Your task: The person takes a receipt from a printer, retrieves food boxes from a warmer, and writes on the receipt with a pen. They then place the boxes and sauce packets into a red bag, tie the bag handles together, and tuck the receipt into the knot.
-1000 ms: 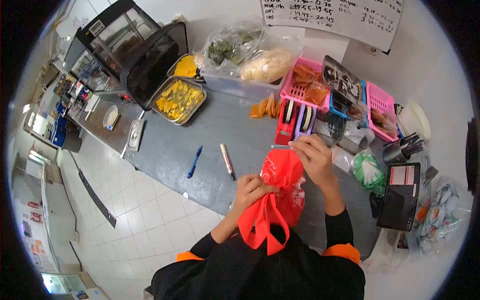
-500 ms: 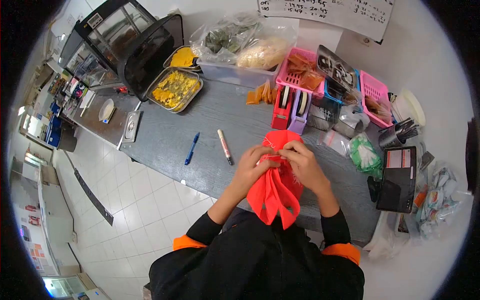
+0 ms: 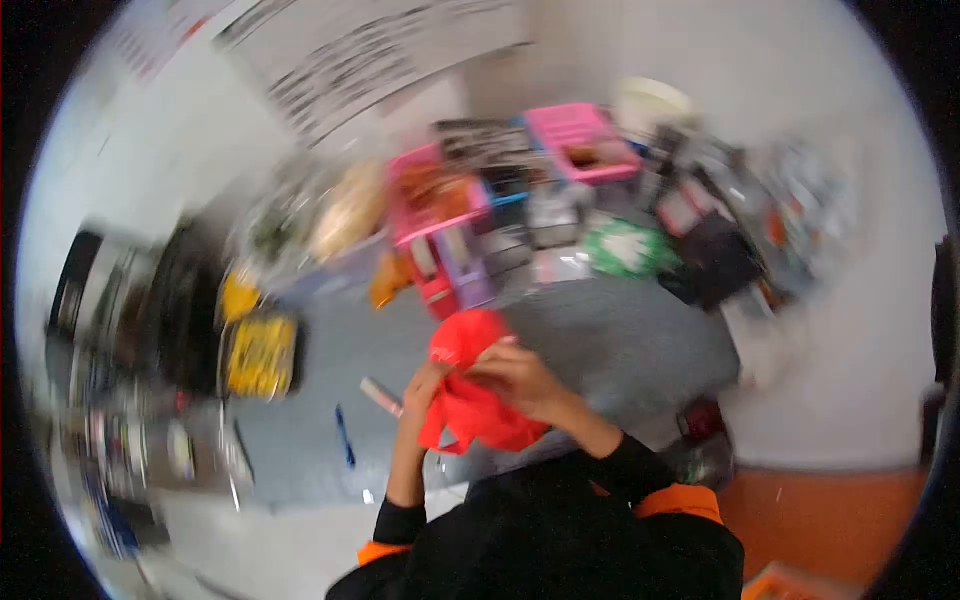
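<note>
In front of my body, both hands are on a red fabric bag (image 3: 470,340) with white print and loose folds hanging towards me. At its left side my left hand (image 3: 424,388) is closed on the cloth. Fingers bent, my right hand (image 3: 522,376) pinches the bag's gathered upper part from the right. The view is smeared by motion, so the fingertips are not sharp. Left of the bag, a capped marker (image 3: 380,395) lies close to my left hand. A blue pen (image 3: 345,436) rests farther left on the grey table (image 3: 620,330).
Behind the bag stand a red tape dispenser (image 3: 432,280) and a purple one (image 3: 463,268). Pink baskets (image 3: 575,125), a green-and-white bag (image 3: 628,248) and a dark tablet (image 3: 722,258) line the back. A tray of yellow food (image 3: 262,355) sits at the left.
My view has swung to the right, so the table's items appear shifted left and tilted. Both hands still hold the red bag, whose hanging folds look more bunched.
</note>
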Tool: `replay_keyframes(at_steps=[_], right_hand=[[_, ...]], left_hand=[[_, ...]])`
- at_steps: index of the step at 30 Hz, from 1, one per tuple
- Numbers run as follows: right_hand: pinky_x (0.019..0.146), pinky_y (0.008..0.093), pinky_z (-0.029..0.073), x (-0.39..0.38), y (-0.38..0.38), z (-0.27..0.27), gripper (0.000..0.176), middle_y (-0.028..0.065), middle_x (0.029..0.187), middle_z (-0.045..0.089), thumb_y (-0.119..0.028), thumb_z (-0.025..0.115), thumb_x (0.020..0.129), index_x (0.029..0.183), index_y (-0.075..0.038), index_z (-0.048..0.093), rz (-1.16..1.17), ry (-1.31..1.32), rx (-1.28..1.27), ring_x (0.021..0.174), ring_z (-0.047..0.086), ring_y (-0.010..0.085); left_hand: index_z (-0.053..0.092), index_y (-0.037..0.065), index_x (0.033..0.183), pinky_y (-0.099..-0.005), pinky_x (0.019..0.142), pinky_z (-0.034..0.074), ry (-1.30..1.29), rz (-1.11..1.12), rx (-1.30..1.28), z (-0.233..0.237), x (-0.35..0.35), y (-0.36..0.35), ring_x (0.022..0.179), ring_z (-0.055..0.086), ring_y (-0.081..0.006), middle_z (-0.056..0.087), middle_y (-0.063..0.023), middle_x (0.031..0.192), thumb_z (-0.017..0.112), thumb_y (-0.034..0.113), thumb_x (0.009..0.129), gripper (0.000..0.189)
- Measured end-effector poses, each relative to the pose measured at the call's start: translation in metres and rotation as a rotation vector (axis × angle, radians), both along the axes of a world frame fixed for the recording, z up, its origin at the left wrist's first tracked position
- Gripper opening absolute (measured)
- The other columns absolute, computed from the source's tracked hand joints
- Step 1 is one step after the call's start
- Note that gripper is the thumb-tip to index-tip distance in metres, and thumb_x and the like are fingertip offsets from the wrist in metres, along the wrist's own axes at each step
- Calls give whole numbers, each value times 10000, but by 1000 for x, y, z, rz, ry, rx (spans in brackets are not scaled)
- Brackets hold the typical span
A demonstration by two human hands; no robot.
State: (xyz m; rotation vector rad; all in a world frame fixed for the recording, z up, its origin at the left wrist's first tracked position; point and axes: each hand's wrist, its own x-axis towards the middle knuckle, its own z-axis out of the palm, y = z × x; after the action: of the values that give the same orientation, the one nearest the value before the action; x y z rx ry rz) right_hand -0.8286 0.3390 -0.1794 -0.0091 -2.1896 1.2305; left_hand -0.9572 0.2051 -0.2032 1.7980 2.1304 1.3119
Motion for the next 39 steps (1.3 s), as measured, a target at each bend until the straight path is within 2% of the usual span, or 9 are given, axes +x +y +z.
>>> replay_keyframes(at_steps=[3, 9, 13, 21, 25, 30, 33, 36, 39], right_hand=[[720, 333, 392, 14, -18, 4, 175, 94, 787, 531, -91, 502, 727, 892, -41, 532, -186, 3, -153, 810, 507, 251], [767, 345, 390, 116, -43, -5, 223, 121, 940, 525, -110, 520, 720, 934, -47, 517, -790, -14, 252, 883, 500, 240], [692, 347, 421, 263, -96, 11, 127, 97, 851, 557, -80, 529, 697, 815, -48, 560, -1432, -84, 263, 797, 525, 248], [546, 263, 417, 571, -310, 213, 142, 62, 674, 560, -12, 512, 698, 827, 7, 570, -2547, -520, 688, 601, 522, 135], [555, 226, 413, 734, -411, 272, 168, 44, 731, 555, -79, 454, 787, 895, 24, 531, -2592, -87, 416, 618, 502, 98], [563, 194, 421, 861, -460, 184, 124, 44, 741, 559, -48, 492, 749, 849, -6, 553, -2726, -59, -187, 662, 521, 96], [558, 196, 417, 889, -450, 141, 150, 52, 748, 566, -41, 510, 719, 856, -5, 559, -2439, 472, -105, 678, 534, 108], [566, 243, 426, 950, -449, 121, 275, 59, 732, 566, -119, 606, 674, 912, -2, 534, -2992, 189, 656, 659, 534, 146], [559, 254, 420, 951, -435, 133, 386, 54, 724, 544, -140, 625, 662, 993, -6, 479, -2829, 699, 163, 641, 520, 144]], left_hand=[[527, 32, 868, -334, 641, 425, -134, 10, -144, -11, -5, 9, 736, 532, -272, 545, -122, 793, 589, 231, 647, 304], [519, 28, 881, -342, 626, 422, -74, -876, -123, -14, 99, 121, 719, 525, -243, 542, -102, 783, 580, 210, 693, 269], [516, 27, 878, -335, 628, 418, -151, -1116, -84, -18, 174, 128, 717, 521, -235, 538, -96, 780, 576, 201, 700, 257], [511, 26, 873, -321, 633, 410, -285, -1229, 85, 0, 344, 129, 712, 511, -219, 530, -84, 773, 569, 184, 713, 233], [508, 25, 871, -313, 635, 406, -342, -1264, 141, 11, 432, 123, 710, 506, -212, 526, -78, 770, 565, 176, 720, 221], [505, 24, 868, -304, 638, 402, -392, -1280, 167, 15, 507, 115, 707, 500, -202, 520, -70, 766, 561, 166, 729, 206], [502, 24, 866, -299, 639, 399, -418, -1281, 186, 17, 541, 116, 706, 496, -196, 517, -66, 764, 558, 159, 734, 197], [500, 23, 864, -294, 641, 396, -444, -1266, 223, 22, 566, 124, 704, 493, -190, 514, -61, 762, 556, 153, 739, 189], [498, 23, 863, -288, 643, 393, -463, -1216, 260, 23, 575, 140, 703, 489, -184, 511, -57, 759, 553, 147, 744, 180]])
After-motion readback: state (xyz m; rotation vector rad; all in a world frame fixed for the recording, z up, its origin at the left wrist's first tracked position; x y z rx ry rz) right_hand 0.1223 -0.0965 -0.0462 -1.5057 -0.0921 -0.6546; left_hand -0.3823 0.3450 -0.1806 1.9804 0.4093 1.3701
